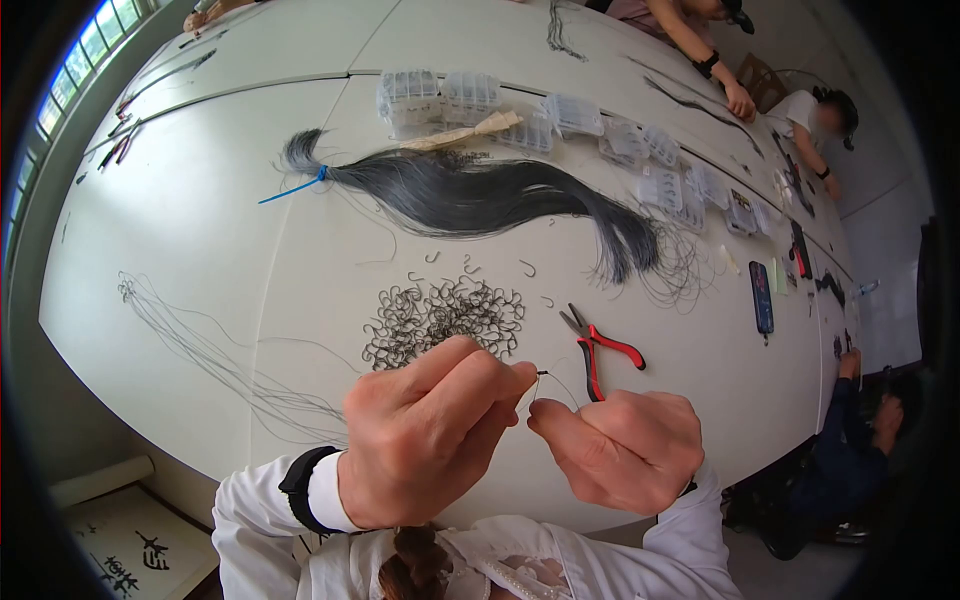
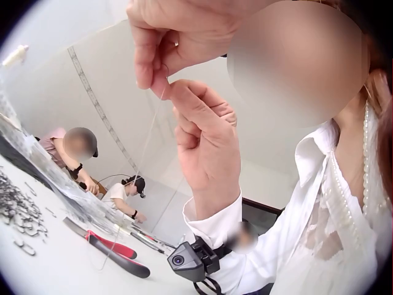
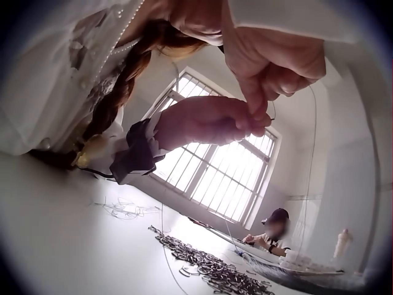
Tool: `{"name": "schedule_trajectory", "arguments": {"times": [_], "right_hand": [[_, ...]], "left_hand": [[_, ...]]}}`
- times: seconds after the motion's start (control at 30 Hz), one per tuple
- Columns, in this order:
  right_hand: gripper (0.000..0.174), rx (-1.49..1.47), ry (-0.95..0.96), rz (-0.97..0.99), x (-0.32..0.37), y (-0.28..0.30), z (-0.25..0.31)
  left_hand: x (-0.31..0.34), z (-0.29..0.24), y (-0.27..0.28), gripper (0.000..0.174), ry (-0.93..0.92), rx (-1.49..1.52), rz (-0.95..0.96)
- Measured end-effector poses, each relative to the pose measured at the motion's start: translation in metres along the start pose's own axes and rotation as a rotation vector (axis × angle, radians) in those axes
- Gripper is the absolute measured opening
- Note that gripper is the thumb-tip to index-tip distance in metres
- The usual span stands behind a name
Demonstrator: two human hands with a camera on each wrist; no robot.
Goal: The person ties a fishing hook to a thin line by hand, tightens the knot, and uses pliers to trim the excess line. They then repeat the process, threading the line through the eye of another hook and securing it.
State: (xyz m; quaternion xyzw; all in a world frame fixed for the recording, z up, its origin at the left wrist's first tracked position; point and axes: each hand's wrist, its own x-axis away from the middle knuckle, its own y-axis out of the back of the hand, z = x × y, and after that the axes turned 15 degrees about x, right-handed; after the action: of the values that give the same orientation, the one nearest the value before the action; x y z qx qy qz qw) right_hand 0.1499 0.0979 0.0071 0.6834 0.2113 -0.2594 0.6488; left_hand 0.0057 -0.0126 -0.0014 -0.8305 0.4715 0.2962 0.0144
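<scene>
Both hands meet in front of the chest, close above the table. My left hand (image 1: pixel 425 430) pinches a small dark fish hook (image 1: pixel 543 373), most of it hidden by the fingers. Thumb and curled fingers of my right hand (image 1: pixel 625 450) pinch a thin line (image 1: pixel 566 386), which loops between the two hands. In the left wrist view the line (image 2: pixel 161 106) runs down from the fingertips. A pile of dark fish hooks (image 1: pixel 440 315) lies just beyond the left hand. Red-and-black pliers (image 1: pixel 597 350) lie beyond the right hand, jaws pointing away.
A bundle of dark grey strands (image 1: pixel 470 195), bound with a blue tie (image 1: pixel 320 173), lies past the hooks. Clear plastic boxes (image 1: pixel 470 95) stand behind it. Loose thin lines (image 1: pixel 220 350) spread at left; a phone (image 1: pixel 762 297) lies at right. Other people sit around the table.
</scene>
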Motion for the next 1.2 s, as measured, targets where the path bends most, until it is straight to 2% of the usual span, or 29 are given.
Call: {"name": "schedule_trajectory", "arguments": {"times": [0.17, 0.47, 0.6, 0.7, 0.77, 0.8, 0.87, 1.07, 1.1, 1.2], "right_hand": [[0.037, 0.046, -0.031, -0.095, -0.002, 0.003, -0.004], [0.027, 0.001, -0.133, -0.061, -0.007, 0.003, -0.012], [0.031, -0.049, -0.083, -0.051, -0.009, -0.001, -0.021], [0.025, -0.144, -0.175, -0.029, -0.011, -0.004, -0.021], [0.017, -0.308, -0.300, 0.097, -0.014, -0.006, -0.021], [0.017, -0.306, -0.295, 0.095, -0.014, -0.007, -0.021], [0.011, -0.572, -0.407, 0.166, -0.014, -0.012, -0.023], [0.011, -0.688, -0.498, 0.212, -0.011, -0.016, -0.018], [0.011, -0.689, -0.497, 0.213, -0.012, -0.016, -0.015], [0.020, -0.475, -0.324, 0.116, -0.010, -0.016, -0.008]], "left_hand": [[0.001, -0.001, 0.000, 0.018, 0.045, 0.011, 0.081], [0.001, -0.001, 0.003, 0.018, 0.050, 0.029, 0.197], [0.001, -0.001, 0.004, 0.017, 0.081, 0.080, 0.191], [-0.001, -0.002, 0.004, 0.016, 0.087, 0.175, 0.158], [-0.002, -0.002, 0.004, 0.015, 0.114, 0.244, 0.111], [-0.002, -0.001, 0.003, 0.015, 0.110, 0.243, 0.109], [-0.001, 0.000, 0.003, 0.013, 0.128, 0.272, 0.087], [0.000, 0.001, 0.000, 0.008, 0.154, 0.293, -0.006], [0.000, 0.001, 0.000, 0.008, 0.154, 0.293, -0.008], [-0.001, 0.002, 0.001, 0.008, 0.163, 0.303, -0.026]]}}
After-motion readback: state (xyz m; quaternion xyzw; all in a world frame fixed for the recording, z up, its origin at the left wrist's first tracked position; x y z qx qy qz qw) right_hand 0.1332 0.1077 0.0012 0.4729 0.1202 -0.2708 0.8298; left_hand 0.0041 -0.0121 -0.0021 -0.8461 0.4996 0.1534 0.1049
